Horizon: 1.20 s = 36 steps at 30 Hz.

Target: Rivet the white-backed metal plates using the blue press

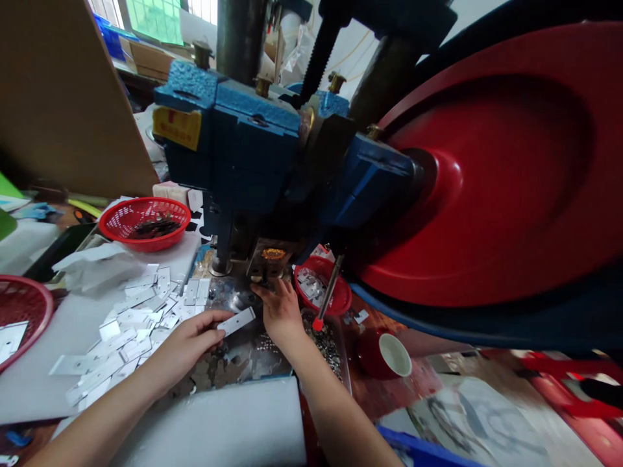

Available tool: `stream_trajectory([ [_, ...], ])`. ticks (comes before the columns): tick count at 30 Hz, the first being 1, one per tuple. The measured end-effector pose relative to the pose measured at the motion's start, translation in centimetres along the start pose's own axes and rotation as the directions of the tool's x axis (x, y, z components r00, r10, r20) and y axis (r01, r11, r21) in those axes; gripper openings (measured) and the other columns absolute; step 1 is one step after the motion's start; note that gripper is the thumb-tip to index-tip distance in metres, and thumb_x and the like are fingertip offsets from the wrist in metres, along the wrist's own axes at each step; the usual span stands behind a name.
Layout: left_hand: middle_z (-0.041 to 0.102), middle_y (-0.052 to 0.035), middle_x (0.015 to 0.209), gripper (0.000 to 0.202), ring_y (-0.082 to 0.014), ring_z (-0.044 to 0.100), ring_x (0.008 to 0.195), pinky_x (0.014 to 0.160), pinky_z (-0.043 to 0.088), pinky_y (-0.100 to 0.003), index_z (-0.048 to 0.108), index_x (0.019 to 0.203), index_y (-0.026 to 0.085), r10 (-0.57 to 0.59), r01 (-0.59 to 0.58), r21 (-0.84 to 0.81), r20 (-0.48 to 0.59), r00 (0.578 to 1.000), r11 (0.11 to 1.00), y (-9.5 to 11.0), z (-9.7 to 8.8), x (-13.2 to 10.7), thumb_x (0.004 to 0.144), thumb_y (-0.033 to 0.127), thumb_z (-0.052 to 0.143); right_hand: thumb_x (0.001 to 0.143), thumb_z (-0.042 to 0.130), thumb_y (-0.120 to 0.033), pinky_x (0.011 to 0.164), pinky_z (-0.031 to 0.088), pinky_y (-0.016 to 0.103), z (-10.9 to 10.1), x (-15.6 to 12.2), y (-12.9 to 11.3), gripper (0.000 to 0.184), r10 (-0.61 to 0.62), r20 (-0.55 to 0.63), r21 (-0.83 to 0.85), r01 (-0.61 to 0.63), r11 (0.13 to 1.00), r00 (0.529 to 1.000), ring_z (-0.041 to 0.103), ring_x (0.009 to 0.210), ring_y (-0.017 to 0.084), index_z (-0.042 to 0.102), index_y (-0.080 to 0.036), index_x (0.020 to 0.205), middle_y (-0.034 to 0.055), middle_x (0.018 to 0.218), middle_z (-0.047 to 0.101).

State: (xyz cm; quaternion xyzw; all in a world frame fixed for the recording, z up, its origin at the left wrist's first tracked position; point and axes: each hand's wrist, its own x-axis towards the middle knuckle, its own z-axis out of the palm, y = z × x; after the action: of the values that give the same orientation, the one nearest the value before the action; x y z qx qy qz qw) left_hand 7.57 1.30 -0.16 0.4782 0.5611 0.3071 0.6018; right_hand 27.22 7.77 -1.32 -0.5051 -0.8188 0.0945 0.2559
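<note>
My left hand (202,334) pinches one end of a flat, pale metal strip (237,322) with a small hole in it, held over the press bed. My right hand (281,310) reaches to the die under the press head (272,253). Its fingers are spread, one pointing left at the die, and no piece shows in them; the fingertips at the die are partly in shadow. Left of my left hand, a loose heap of similar metal strips (119,353) lies on a white sheet (39,395).
The blue press (248,155) and its big red flywheel (496,162) fill the upper view. A red basket (146,243) of dark pieces stands left; another basket (346,299) holds pale pieces behind my right hand. A red cup (372,355) stands right of my forearm, near metal scraps (331,347).
</note>
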Motion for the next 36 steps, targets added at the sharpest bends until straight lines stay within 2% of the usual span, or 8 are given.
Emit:
stream_trajectory([
  [5, 0.064, -0.0006, 0.076, 0.043, -0.0190, 0.058, 0.073, 0.066, 0.043, -0.029, 0.062, 0.112, 0.021, 0.005, -0.005, 0.004, -0.012, 1.000, 1.000, 0.3, 0.0, 0.3, 0.073, 0.037, 0.055, 0.087, 0.044, -0.013, 0.089, 0.046, 0.032, 1.1, -0.4, 0.7, 0.036, 0.057, -0.136, 0.378, -0.001, 0.926, 0.989, 0.056, 0.104, 0.018, 0.068, -0.027, 0.109, 0.0050, 0.113, 0.060],
  [9, 0.067, -0.0036, 0.090, 0.044, -0.0210, 0.060, 0.078, 0.070, 0.045, -0.031, 0.063, 0.109, 0.019, 0.004, -0.005, -0.016, -0.015, 1.000, 1.000, 0.8, 0.1, 0.6, 0.070, 0.038, 0.056, 0.087, 0.049, -0.020, 0.085, 0.048, 0.031, 0.2, -1.0, -0.2, 0.026, 0.161, -0.187, 0.502, -0.047, 0.864, 0.969, 0.060, 0.096, 0.018, 0.069, -0.024, 0.102, 0.0050, 0.101, 0.066],
  [13, 0.069, -0.0050, 0.098, 0.042, -0.0234, 0.062, 0.086, 0.078, 0.046, -0.035, 0.063, 0.107, 0.019, 0.040, -0.039, 0.031, -0.021, 0.999, 0.999, 0.9, 0.3, 0.8, 0.070, 0.038, 0.056, 0.084, 0.056, -0.020, 0.086, 0.047, 0.030, -1.3, -2.1, -1.8, 0.026, 0.096, 0.040, 0.483, -0.103, 0.870, 0.995, 0.061, 0.095, 0.017, 0.066, -0.025, 0.107, 0.0022, 0.100, 0.069],
  [15, 0.069, -0.0048, 0.099, 0.037, -0.0237, 0.061, 0.090, 0.083, 0.045, -0.037, 0.064, 0.104, 0.020, 0.098, -0.096, 0.092, -0.025, 0.995, 0.991, 0.8, 0.4, 1.1, 0.072, 0.037, 0.055, 0.082, 0.059, -0.018, 0.086, 0.046, 0.030, -1.7, -2.7, -2.3, 0.026, 0.082, 0.076, 0.448, -0.107, 0.888, 0.994, 0.061, 0.096, 0.018, 0.066, -0.025, 0.105, 0.0018, 0.101, 0.069],
  [19, 0.067, -0.0038, 0.097, 0.025, -0.0229, 0.059, 0.095, 0.088, 0.043, -0.038, 0.067, 0.094, 0.023, 0.349, -0.306, 0.326, -0.083, 0.933, 0.895, 1.1, 0.7, 2.1, 0.079, 0.037, 0.053, 0.081, 0.057, -0.014, 0.082, 0.046, 0.031, -1.3, -2.7, -2.3, 0.014, 0.097, -0.046, 0.369, -0.073, 0.927, 0.994, 0.060, 0.088, 0.018, 0.067, -0.022, 0.086, 0.0020, 0.087, 0.068],
  [22, 0.065, -0.0037, 0.096, 0.025, -0.0223, 0.058, 0.093, 0.084, 0.044, -0.036, 0.068, 0.091, 0.024, 0.475, -0.364, 0.474, -0.136, 0.870, 0.802, 2.1, 0.9, 3.6, 0.082, 0.039, 0.050, 0.083, 0.057, -0.017, 0.080, 0.046, 0.031, -0.5, -1.6, -1.6, 0.011, 0.133, -0.147, 0.363, -0.072, 0.929, 0.980, 0.060, 0.084, 0.018, 0.066, -0.022, 0.084, 0.0019, 0.082, 0.066],
  [29, 0.063, -0.0115, 0.105, 0.034, -0.0292, 0.054, 0.106, 0.097, 0.039, -0.043, 0.068, 0.096, 0.015, 0.478, -0.295, 0.525, -0.253, 0.841, 0.798, 2.0, 0.9, 8.2, 0.075, 0.036, 0.051, 0.074, 0.065, -0.015, 0.084, 0.048, 0.031, 1.6, 2.0, 0.3, 0.012, 0.274, -0.170, 0.355, -0.200, 0.913, 0.947, 0.059, 0.092, 0.019, 0.068, -0.021, 0.084, 0.0044, 0.093, 0.061],
  [36, 0.069, -0.0040, 0.106, 0.037, -0.0237, 0.060, 0.104, 0.094, 0.044, -0.036, 0.066, 0.101, 0.018, 0.422, -0.337, 0.432, -0.116, 0.899, 0.837, 1.8, 0.9, 9.5, 0.076, 0.027, 0.041, 0.075, 0.062, -0.013, 0.086, 0.047, 0.031, 2.1, 2.5, 0.8, 0.019, 0.283, -0.110, 0.430, -0.211, 0.878, 0.953, 0.058, 0.094, 0.019, 0.067, -0.019, 0.092, 0.0056, 0.098, 0.061],
])
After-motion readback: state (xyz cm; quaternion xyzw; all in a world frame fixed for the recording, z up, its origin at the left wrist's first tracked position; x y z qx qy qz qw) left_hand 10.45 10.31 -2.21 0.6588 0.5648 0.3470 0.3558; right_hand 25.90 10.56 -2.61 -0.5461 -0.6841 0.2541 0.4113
